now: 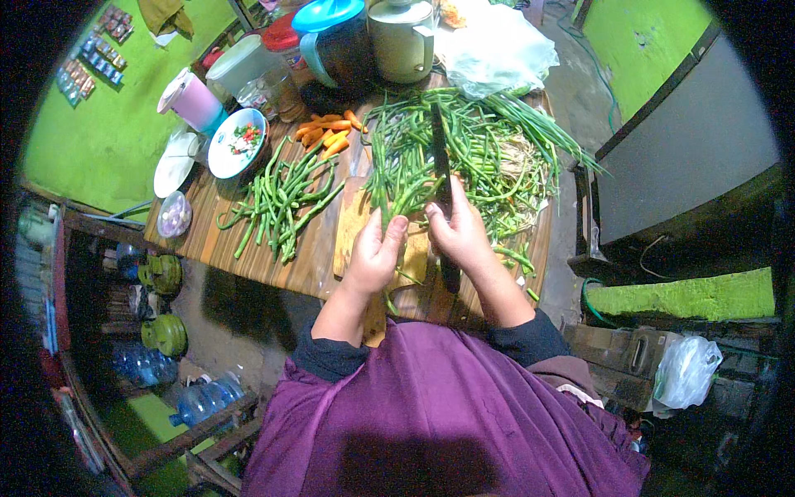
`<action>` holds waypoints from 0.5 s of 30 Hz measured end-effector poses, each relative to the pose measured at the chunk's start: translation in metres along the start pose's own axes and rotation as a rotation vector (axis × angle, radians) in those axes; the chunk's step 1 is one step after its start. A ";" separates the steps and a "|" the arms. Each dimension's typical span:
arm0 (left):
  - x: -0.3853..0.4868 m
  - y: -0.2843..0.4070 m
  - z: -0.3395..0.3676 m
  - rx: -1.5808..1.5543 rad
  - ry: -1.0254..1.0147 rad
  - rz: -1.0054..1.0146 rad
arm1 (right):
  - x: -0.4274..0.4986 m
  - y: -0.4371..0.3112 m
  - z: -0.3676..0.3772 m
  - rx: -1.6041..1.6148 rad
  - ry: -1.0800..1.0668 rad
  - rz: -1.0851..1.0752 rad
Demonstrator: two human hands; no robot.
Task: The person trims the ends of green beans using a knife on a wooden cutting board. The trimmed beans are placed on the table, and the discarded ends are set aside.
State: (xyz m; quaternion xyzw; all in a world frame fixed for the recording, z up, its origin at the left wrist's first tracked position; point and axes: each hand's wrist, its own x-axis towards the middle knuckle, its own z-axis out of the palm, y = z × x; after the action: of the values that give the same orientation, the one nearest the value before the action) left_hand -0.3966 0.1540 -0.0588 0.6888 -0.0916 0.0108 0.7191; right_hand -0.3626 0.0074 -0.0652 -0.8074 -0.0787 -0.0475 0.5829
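Observation:
My left hand [374,251] grips a bunch of green beans [407,194] above a wooden cutting board [349,230]. Just right of it, my right hand [458,227] is closed around a long dark knife [440,146], whose far end points away from me over the greens. A large heap of long green beans and spring onions [497,149] with pale roots spreads behind and to the right of my hands. On the left lies a separate pile of green beans [279,199], with peeled carrots [326,132] behind it. Short bean pieces [518,256] lie near my right wrist.
A bowl [227,158] with chopped red and white pieces, a small container of shallots [174,214] and a pink tumbler [192,102] stand at left. Along the back are a blue-lidded pitcher [338,46], a metal pot [400,43] and a plastic bag [497,50]. The wooden table's [214,239] front edge is near me.

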 end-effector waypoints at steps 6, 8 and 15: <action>-0.005 -0.001 0.004 0.031 -0.152 -0.006 | 0.014 0.017 0.008 0.235 -0.039 0.160; -0.007 0.001 -0.001 -0.065 -0.172 -0.182 | 0.017 0.021 0.007 0.170 -0.015 0.008; -0.009 -0.007 -0.008 -0.404 -0.103 -0.200 | 0.028 0.008 -0.025 -0.034 0.125 0.046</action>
State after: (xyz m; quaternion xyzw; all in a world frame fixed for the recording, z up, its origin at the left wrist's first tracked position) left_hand -0.4033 0.1621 -0.0672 0.5362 -0.0599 -0.1146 0.8341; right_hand -0.3329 -0.0169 -0.0598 -0.8141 -0.0225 -0.0857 0.5740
